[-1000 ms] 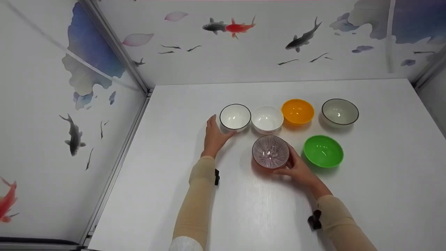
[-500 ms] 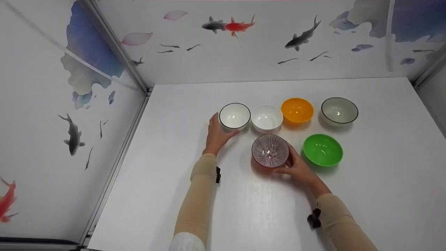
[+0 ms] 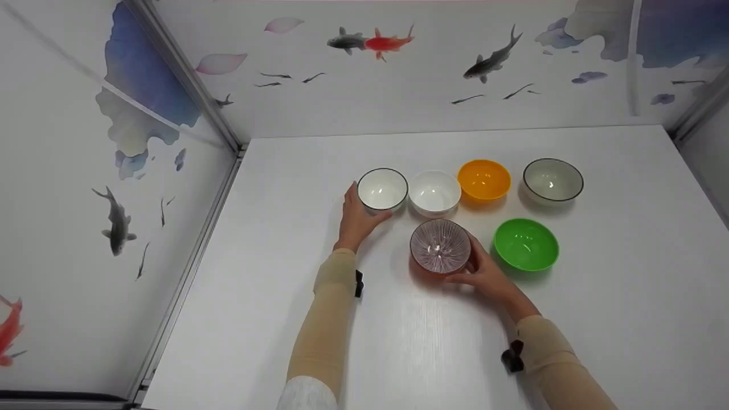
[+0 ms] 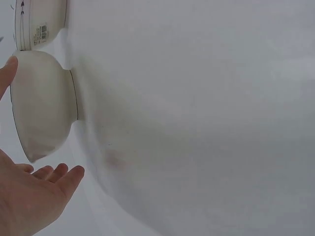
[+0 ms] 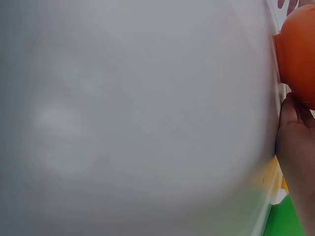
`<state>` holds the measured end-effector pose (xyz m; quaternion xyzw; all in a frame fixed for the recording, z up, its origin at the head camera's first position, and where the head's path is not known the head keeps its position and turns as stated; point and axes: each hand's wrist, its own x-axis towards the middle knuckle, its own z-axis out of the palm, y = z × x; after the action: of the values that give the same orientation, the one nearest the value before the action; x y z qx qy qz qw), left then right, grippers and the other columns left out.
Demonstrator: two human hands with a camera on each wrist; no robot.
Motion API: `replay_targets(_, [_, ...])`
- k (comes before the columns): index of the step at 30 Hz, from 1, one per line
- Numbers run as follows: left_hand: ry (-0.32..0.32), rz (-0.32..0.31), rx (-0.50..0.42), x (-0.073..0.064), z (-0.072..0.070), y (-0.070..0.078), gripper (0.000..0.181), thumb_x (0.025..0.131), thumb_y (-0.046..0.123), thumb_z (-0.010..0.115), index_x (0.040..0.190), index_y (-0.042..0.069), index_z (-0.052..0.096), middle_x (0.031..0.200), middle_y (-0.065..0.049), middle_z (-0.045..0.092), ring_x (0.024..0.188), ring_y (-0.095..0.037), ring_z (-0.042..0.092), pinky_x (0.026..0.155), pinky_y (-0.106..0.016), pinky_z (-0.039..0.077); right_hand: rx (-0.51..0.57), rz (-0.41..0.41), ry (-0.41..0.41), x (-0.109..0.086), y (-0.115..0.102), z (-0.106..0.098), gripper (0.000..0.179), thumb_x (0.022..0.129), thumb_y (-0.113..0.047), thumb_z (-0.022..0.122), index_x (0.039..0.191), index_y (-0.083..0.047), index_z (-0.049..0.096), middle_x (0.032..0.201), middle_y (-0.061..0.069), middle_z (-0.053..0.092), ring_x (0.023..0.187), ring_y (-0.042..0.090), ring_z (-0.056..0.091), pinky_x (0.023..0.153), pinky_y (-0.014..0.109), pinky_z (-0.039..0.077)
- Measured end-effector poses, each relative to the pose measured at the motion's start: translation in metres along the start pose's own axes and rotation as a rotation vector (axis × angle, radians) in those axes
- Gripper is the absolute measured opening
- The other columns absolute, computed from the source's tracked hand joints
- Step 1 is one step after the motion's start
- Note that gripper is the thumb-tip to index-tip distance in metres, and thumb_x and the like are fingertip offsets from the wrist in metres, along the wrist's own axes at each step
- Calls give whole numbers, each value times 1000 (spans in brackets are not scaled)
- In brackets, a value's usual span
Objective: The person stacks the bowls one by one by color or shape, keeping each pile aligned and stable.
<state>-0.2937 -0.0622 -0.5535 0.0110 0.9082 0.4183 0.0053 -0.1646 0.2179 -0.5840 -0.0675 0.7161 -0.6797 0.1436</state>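
In the head view, my left hand (image 3: 359, 221) reaches round the left side of a white bowl with a dark rim (image 3: 383, 189). The left wrist view shows the thumb (image 4: 9, 70) overlapping this bowl (image 4: 42, 103) near its rim, and the fingers (image 4: 61, 181) extended just outside it. My right hand (image 3: 487, 274) holds the right side of a purple striped bowl (image 3: 440, 246), thumb at its front and fingers behind. Its orange outside (image 5: 299, 56) shows in the right wrist view, fingertips right at its underside.
A plain white bowl (image 3: 434, 192) stands right of the dark-rimmed one, then an orange bowl (image 3: 484, 180) and a grey-green bowl (image 3: 553, 179). A green bowl (image 3: 525, 245) sits beside the right hand. Walls with painted fish border the white table (image 3: 273, 228).
My left hand has moved slightly right and forward, closer round the dark-rimmed bowl. The right hand and the striped bowl stay in place, and the head view shifts slightly.
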Motion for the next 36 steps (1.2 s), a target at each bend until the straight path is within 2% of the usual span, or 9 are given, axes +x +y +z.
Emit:
replay_targets(7, [-3,-26,-29,1,4,-1,118,76,40,86,159,7,9,163,-16,21,152,-31,24,123,-42,28,-18,24,4,-1,-1,-1,121,75,-10,85,161,-15,-1,169,9,3,156,30,13,123,38,19])
replay_targets(18, [6,-45,-81,4,10,0,122,76,37,87,159,5,4,163,-18,22,153,-31,23,125,-40,24,-13,28,-1,-1,-1,-1,122,75,-9,85,161,-15,-1,169,9,2,156,30,11,124,41,17])
replay_targets(28, [55,2,-173,3,17,1,120,76,31,88,158,1,5,160,-21,24,151,-33,25,125,-41,24,2,1,6,-1,-2,1,117,77,-3,83,161,-11,2,169,12,5,156,32,10,126,44,14])
replay_targets(36, [85,-6,-207,4,20,4,122,72,26,90,157,1,7,159,-21,25,151,-33,26,125,-40,24,11,-3,7,0,-2,1,118,76,-1,82,161,-11,2,169,12,5,156,31,10,126,43,14])
